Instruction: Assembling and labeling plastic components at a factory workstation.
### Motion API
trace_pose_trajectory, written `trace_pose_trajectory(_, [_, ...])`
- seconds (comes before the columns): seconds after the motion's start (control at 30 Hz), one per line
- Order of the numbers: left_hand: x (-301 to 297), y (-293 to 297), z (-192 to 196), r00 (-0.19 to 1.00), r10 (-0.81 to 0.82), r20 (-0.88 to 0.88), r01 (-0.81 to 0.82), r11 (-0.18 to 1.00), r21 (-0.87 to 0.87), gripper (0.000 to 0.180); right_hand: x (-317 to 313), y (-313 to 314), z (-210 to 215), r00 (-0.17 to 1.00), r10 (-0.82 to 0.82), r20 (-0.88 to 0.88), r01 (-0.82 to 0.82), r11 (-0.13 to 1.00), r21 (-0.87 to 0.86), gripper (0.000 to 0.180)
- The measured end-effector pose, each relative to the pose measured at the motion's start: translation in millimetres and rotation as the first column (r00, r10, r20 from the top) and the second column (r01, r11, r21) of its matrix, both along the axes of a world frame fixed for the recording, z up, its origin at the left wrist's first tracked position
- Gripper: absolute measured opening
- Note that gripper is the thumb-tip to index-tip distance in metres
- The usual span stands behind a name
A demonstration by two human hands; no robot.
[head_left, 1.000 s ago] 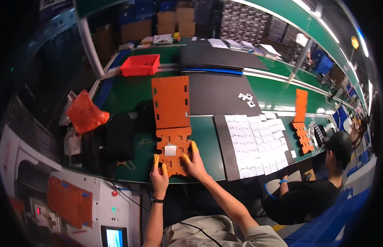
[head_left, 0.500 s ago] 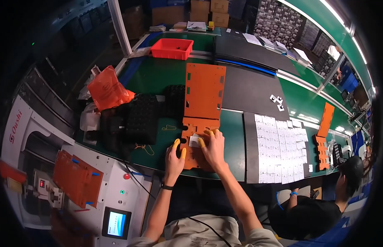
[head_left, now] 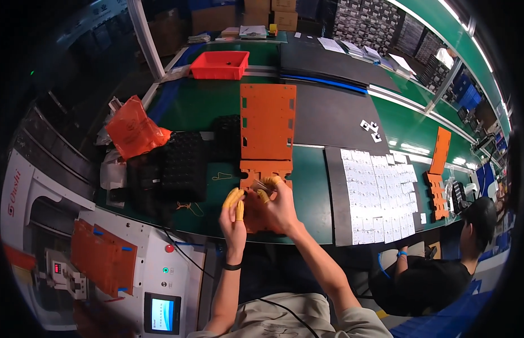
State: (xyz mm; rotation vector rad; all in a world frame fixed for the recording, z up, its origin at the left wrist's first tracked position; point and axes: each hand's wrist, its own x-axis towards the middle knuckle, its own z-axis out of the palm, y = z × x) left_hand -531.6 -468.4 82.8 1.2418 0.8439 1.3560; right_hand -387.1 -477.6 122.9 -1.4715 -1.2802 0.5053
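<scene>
Yellow finger covers sit on the fingertips of both hands. My right hand (head_left: 280, 205) pinches a small, thin pale plate (head_left: 262, 185), tilted so mostly its edge shows, above the lower panel of an orange hinged fixture (head_left: 267, 121). The fixture's upper panel lies opened away from me; its notched lower panel is partly hidden under my hands. Close by on the left, my left hand (head_left: 233, 217) has its fingers bent and drawn together over the lower panel's left side. Whatever may be between those fingertips is too small to make out.
Left of the fixture are black trays (head_left: 183, 169), an orange bag (head_left: 135, 127) and a yellow band (head_left: 221, 176). A red bin (head_left: 219, 65) stands behind. White printed sheets (head_left: 377, 197) lie on a black board to the right. A machine (head_left: 135, 253) stands lower left; a person (head_left: 436, 276) sits at right.
My right hand has lifted the pale plate off the fixture's lower panel and tilted it. My left hand's fingers have drawn closer together. The whole view has shifted slightly.
</scene>
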Motion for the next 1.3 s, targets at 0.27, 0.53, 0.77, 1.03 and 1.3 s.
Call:
trace_pose_trajectory(0.27, [34,4,7,0.781,-0.071,0.620,0.422,0.792,-0.441,0.055,-5,-40,12,0.849,0.183,0.496,-0.254,0.964,0.079,0.038])
trace_pose_trajectory(0.53, [31,-4,-30,0.818,0.003,0.576,0.363,0.773,-0.520,0.051,7,-54,8,0.808,0.287,0.514,-0.286,0.955,-0.083,0.060])
trace_pose_trajectory(0.77, [1,0,-5,0.926,-0.093,0.365,0.324,0.693,-0.644,0.041,-11,-32,19,0.706,0.454,0.543,-0.429,0.885,-0.181,0.060])
trace_pose_trajectory(1.03, [-38,21,-4,0.726,-0.201,0.657,0.641,0.543,-0.542,0.051,-30,-14,15,0.598,0.464,0.654,-0.562,0.824,-0.070,0.052])
trace_pose_trajectory(1.3, [-36,15,-29,0.738,-0.400,0.543,0.661,0.586,-0.468,0.048,-24,-13,-4,0.754,0.330,0.567,-0.326,0.939,-0.112,0.052])
